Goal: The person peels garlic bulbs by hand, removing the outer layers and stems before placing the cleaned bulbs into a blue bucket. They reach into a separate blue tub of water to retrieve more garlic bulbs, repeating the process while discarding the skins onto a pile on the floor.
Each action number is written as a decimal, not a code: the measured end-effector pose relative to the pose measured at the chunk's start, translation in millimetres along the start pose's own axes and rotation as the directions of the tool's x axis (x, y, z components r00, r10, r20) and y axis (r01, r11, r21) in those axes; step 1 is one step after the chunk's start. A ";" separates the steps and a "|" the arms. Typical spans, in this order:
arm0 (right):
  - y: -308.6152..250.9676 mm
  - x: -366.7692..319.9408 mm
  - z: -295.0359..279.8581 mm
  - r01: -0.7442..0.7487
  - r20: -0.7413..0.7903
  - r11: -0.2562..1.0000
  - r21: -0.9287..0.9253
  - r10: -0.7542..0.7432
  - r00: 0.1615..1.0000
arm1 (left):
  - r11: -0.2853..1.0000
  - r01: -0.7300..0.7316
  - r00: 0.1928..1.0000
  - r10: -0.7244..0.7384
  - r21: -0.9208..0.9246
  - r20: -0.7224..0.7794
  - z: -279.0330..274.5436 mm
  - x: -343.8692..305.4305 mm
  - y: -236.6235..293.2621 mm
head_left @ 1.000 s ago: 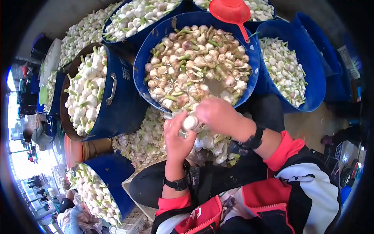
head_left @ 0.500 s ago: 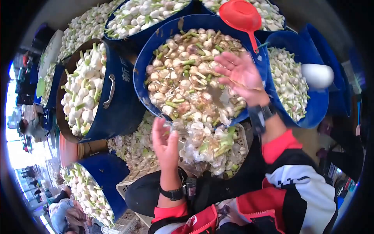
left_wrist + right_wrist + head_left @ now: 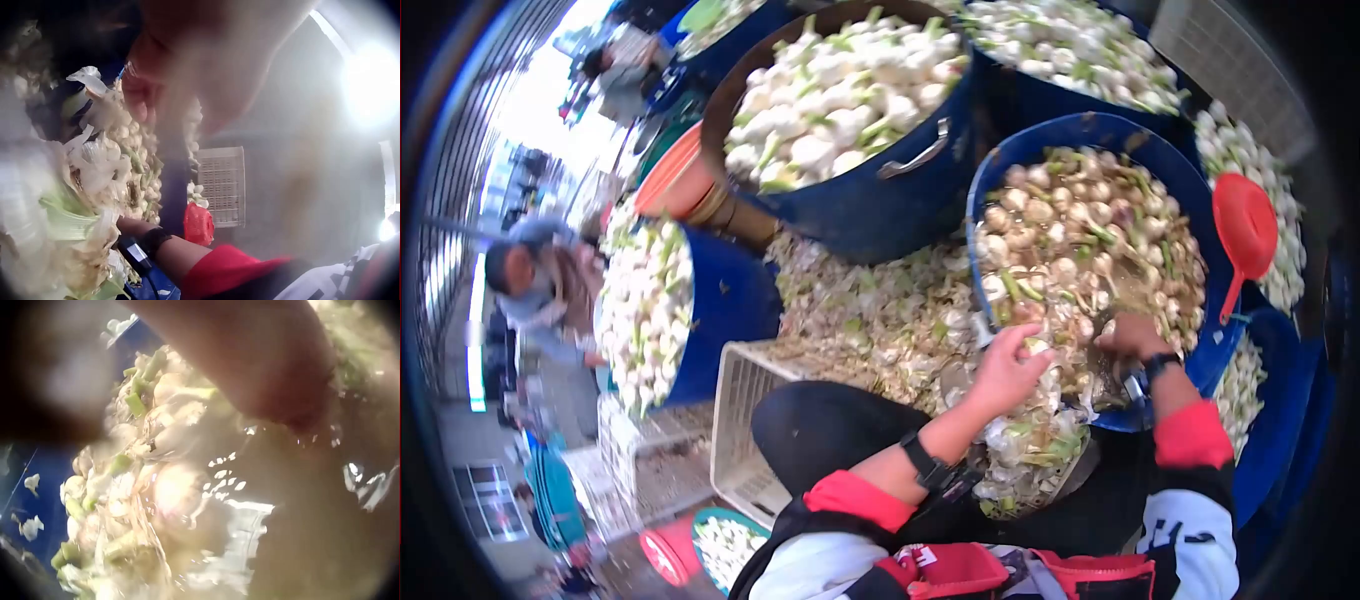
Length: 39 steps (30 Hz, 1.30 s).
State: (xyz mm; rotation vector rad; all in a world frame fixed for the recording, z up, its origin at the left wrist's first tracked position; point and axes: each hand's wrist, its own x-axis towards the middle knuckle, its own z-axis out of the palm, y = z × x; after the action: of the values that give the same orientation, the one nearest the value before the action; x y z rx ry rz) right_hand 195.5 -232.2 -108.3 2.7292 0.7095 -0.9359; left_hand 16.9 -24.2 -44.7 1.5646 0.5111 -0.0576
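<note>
A blue tub (image 3: pixel 1105 134) holds unpeeled garlic bulbs (image 3: pixel 1062 270) with cut green stems in brownish water. My right hand (image 3: pixel 1132 338) reaches down into its near side; in the right wrist view a blurred finger (image 3: pixel 275 381) dips at the water beside the bulbs. The fingertips are hidden, and I cannot tell whether they hold a bulb. Over the tub's near left rim is my left hand (image 3: pixel 1008 372), its fingers loosely bent and apart from the thumb. Just below that hand lies a heap of wet garlic skins (image 3: pixel 1030 440), large at the left in the left wrist view.
A red plastic scoop (image 3: pixel 1246 225) lies at the tub's right rim. Behind to the left stands a blue drum (image 3: pixel 880 215) full of white garlic, with another blue container (image 3: pixel 735 310) farther left. Skins cover the floor between them. A cream crate (image 3: pixel 730 430) stands beside my knee.
A white garlic bulb was in my left hand; then a white blur showed over the right-hand tub, my right hand raised and spread. Now the right hand is down in the water. The view has swung left.
</note>
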 end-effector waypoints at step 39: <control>-121.2 -156.3 -24.4 0.007 -0.082 -0.649 0.761 -0.085 0.993 | 0.861 -0.507 0.855 0.509 -0.041 0.101 -14.5 -15.5 10.9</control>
State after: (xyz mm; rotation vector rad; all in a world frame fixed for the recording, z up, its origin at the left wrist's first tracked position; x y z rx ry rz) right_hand 41.4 -178.7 6.3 3.7314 -1.1531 -3.1480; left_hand 2.9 -14.4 -28.1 1.6293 -0.0025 0.2658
